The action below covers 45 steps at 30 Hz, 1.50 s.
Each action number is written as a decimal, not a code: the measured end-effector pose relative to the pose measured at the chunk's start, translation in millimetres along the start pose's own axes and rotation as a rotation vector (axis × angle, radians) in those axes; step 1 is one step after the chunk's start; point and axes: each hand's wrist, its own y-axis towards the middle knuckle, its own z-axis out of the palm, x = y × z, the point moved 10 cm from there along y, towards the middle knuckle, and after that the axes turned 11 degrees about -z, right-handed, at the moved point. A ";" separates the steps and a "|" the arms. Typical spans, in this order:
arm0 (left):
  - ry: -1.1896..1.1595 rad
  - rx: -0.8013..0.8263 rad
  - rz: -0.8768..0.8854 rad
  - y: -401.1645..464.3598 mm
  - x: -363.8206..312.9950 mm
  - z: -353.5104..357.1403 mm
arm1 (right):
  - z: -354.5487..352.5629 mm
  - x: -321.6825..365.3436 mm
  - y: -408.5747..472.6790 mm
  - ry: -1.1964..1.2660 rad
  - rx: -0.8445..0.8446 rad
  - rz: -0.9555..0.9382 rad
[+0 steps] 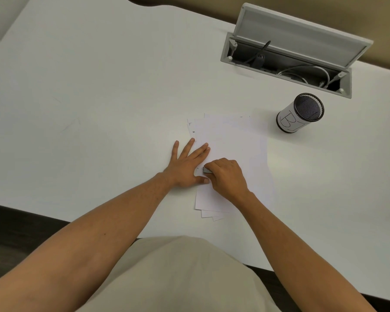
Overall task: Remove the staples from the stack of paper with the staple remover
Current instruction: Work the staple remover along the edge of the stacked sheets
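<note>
To do this step well, the right hand (pixel 226 175) probably needed to slide the staple remover (pixel 207 170) flat under the staple and lift gently, so the sheets did not tear. Its fingers were curled around the tool at the left edge of the stack of paper (pixel 234 154), which lay on the white desk (pixel 99 86). The left hand (pixel 185 164) lay flat with spread fingers, pressing that edge down.

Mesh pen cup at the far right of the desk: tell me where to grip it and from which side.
Grip the mesh pen cup around its paper-wrapped side wall, coming from the near side. It stands upright and apart from the stack of paper, and its open mouth gives no top to hold. Probably the right hand is nearer, but it holds the staple remover.
</note>
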 end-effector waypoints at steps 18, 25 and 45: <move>0.058 0.034 -0.012 2.3 1.3 3.5 | 0.4 21.8 -13.4 -0.134 -0.165 -0.252; 0.043 0.041 -0.011 0.7 0.3 1.2 | 1.3 45.0 -22.6 -0.380 -0.192 -0.472; 0.024 0.047 0.003 -0.7 -0.9 -0.4 | -10.3 0.0 -4.0 0.003 -0.011 -0.086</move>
